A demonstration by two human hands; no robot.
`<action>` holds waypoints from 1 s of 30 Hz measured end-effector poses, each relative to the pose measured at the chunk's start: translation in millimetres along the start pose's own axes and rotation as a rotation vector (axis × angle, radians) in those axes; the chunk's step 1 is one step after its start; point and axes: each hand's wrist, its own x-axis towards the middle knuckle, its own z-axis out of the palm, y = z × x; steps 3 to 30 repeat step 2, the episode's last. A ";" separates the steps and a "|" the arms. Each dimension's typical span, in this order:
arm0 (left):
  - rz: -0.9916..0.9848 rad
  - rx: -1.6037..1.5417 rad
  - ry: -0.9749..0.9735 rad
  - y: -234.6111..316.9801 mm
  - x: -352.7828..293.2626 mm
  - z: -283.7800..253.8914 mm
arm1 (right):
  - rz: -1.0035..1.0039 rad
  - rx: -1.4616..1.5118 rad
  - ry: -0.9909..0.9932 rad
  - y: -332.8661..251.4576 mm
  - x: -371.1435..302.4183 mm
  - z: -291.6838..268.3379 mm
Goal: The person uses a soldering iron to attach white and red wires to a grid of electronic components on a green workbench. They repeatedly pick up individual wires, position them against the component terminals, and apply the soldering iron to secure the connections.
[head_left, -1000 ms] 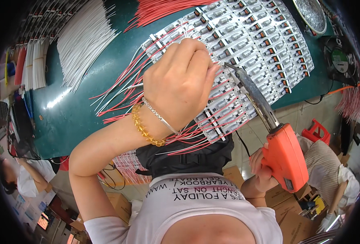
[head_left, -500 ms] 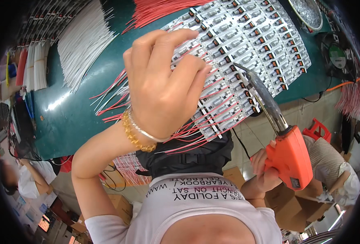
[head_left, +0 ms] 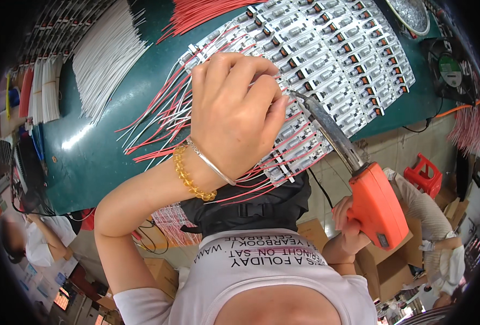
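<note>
My right hand (head_left: 351, 227) is wrapped round the handle of an orange soldering gun (head_left: 378, 203). Its long metal nozzle slants up and left, the tip close to my left fingertips over a panel of small circuit boards (head_left: 326, 59). Rows of clear parts and black-and-orange parts cover the panel. My left hand (head_left: 234, 105) bends over the panel's left side with thumb and fingers pinched; what lies between them is hidden. Red and white wires (head_left: 158, 119) fan out leftward from the boards beneath this hand.
On the green table (head_left: 82, 162) lie bundles of white wires (head_left: 107, 59) and red wires (head_left: 202, 16). A round dish (head_left: 410, 16) and a black fan-like device (head_left: 448, 70) stand at the far right. A red stool (head_left: 424, 176) and cardboard boxes (head_left: 383, 265) are on the floor. Other people sit at both sides.
My left hand has shifted right and slightly nearer, uncovering more wires and boards at the panel's left. The soldering gun has moved left, its tip now lower along the panel.
</note>
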 end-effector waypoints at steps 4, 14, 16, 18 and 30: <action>0.005 -0.004 -0.003 0.9 1.2 0.4 | -0.002 0.010 0.002 2.4 -3.3 -0.8; 0.005 -0.004 -0.003 0.9 1.2 0.4 | -0.002 0.010 0.002 2.4 -3.3 -0.8; 0.005 -0.004 -0.003 0.9 1.2 0.4 | -0.002 0.010 0.002 2.4 -3.3 -0.8; 0.005 -0.004 -0.003 0.9 1.2 0.4 | -0.002 0.010 0.002 2.4 -3.3 -0.8; 0.005 -0.004 -0.003 0.9 1.2 0.4 | -0.002 0.010 0.002 2.4 -3.3 -0.8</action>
